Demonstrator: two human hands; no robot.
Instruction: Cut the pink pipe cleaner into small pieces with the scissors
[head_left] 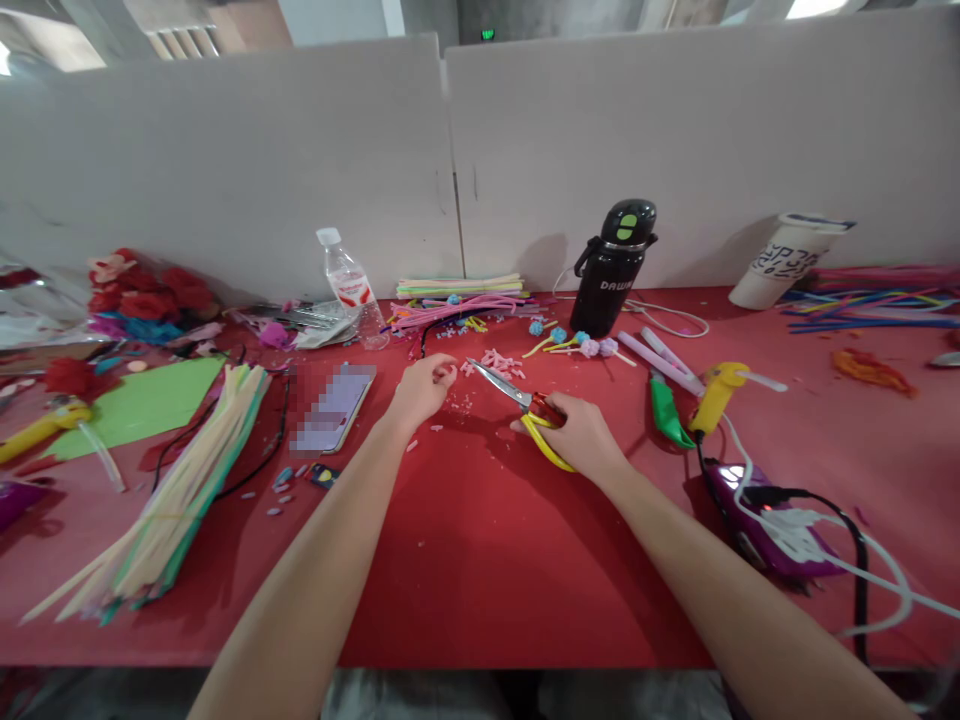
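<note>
"Curling inward, how are the fingers of the left hand being held?"

"With thumb and forefinger being held close together. Whether a pink scrap is being pinched between them cannot be told."

"And the right hand?"

"Its fingers are being closed around the handles of the scissors, partly hidden by the hand itself. The blades are being pointed at the left hand, probably so that both hands can be used over one spot."

"What is being gathered there?"

"Short pink pieces are being held in a loose pile just beyond the tips, within easy reach, presumably, on the red table."

"Are any containers being used?"

"None is being touched. The clear bottle is being left capped near the partition; its level cannot be made out. Nothing is being shown of what the black flask holds, since its lid is being left on. The patterned cup is being covered at the top, its contents likewise being hidden. All three are being stood at the back, perhaps against spills."
</note>
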